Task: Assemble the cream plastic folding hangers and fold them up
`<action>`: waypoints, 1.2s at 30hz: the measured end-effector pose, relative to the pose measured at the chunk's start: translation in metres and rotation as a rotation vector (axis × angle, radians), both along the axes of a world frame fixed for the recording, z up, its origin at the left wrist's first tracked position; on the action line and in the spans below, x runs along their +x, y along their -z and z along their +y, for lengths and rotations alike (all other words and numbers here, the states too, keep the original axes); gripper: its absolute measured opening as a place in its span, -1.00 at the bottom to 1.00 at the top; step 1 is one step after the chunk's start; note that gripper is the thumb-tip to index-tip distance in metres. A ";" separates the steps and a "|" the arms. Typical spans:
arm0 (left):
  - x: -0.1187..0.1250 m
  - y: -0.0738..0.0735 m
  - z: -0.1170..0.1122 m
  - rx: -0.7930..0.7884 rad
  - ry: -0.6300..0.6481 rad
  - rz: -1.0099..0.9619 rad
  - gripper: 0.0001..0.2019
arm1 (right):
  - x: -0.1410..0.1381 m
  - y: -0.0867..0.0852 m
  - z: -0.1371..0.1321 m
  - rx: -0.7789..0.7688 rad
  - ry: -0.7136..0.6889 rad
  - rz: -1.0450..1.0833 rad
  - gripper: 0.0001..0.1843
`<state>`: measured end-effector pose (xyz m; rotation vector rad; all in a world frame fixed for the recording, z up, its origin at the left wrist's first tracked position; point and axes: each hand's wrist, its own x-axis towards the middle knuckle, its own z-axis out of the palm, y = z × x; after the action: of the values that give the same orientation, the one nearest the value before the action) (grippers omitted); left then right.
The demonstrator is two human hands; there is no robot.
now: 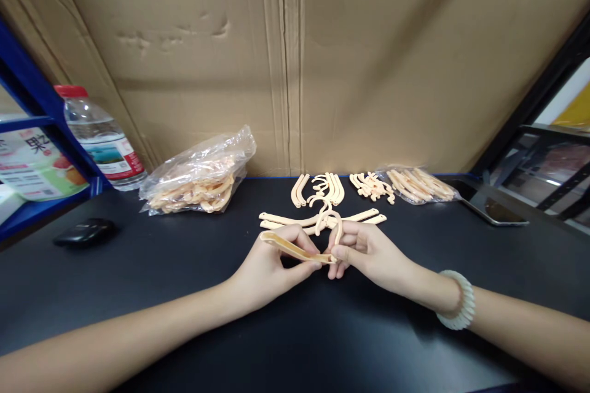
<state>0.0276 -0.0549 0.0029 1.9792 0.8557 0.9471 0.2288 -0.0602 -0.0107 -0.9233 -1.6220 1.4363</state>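
Over the middle of a black table (184, 295), my left hand (271, 264) pinches a cream plastic hanger arm (288, 247) that runs from its fingers toward the right. My right hand (364, 249) is closed on a cream hook piece (338, 230) where it meets the end of that arm. Both hands touch at the fingertips. Just behind them lie assembled small hangers (318, 218) flat on the table. A white beaded bracelet (458, 308) sits on my right wrist.
A clear bag of cream parts (198, 181) lies at the back left. Loose hook pieces (318, 187) and short parts (372, 186) lie at the back centre, and another bag (421, 184) lies to their right. A water bottle (101, 138), a black mouse (85, 232), a phone (495, 209) and a cardboard wall (295, 61) surround them.
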 end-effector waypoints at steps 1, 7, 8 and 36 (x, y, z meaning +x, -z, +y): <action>0.000 0.000 -0.001 -0.017 0.001 -0.006 -0.82 | 0.000 0.000 0.000 0.004 0.001 -0.003 -0.77; 0.002 -0.001 -0.002 -0.047 -0.011 -0.048 -0.82 | -0.001 -0.001 -0.001 0.032 0.019 -0.004 -0.79; 0.002 -0.001 -0.001 -0.045 -0.013 -0.055 -0.83 | -0.002 -0.002 -0.001 0.034 0.022 -0.005 -0.79; 0.013 0.001 -0.009 -0.487 -0.057 -0.357 -0.73 | 0.004 -0.012 0.007 0.181 0.178 0.064 -0.75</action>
<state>0.0407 -0.0644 0.0023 1.3305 0.8429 0.9763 0.2333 -0.0531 0.0013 -0.8847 -1.5529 1.1662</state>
